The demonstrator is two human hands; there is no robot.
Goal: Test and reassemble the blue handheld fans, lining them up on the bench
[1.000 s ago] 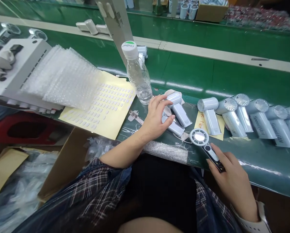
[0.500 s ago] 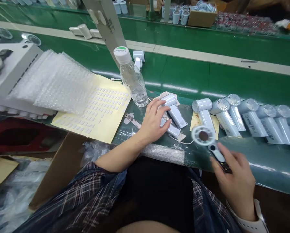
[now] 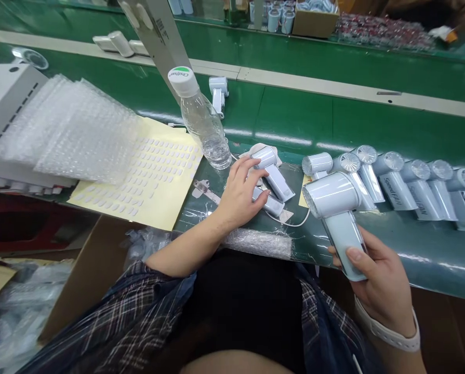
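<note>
Turning in the right hand [image 3: 376, 283], the pale blue handheld fan with a barrel-shaped head [image 3: 335, 218] is now seen side-on, its white casing toward the camera, where a second earlier its round grille and dark control face were shown; the fan has also been lifted clear of the bench edge and is held by its handle, fingers closed round it and thumb pressed on the front. The left hand [image 3: 242, 192] has stayed put, fingers loosely curled over a second pale blue fan lying flat [image 3: 271, 174] beside a thin white cable [image 3: 294, 224]. The change suggests that another face of the held fan is being brought into sight. Noted around: a clear plastic water bottle with a white and green cap [image 3: 203, 122] just behind the left hand, a yellow sheet of small white stickers [image 3: 150, 176], a pile of bubble-wrap bags [image 3: 61, 130], and a row of finished pale blue fans [image 3: 403, 179] close behind the raised one, crowding the bench there. The green conveyor belt [image 3: 333, 57] runs beyond.
</note>
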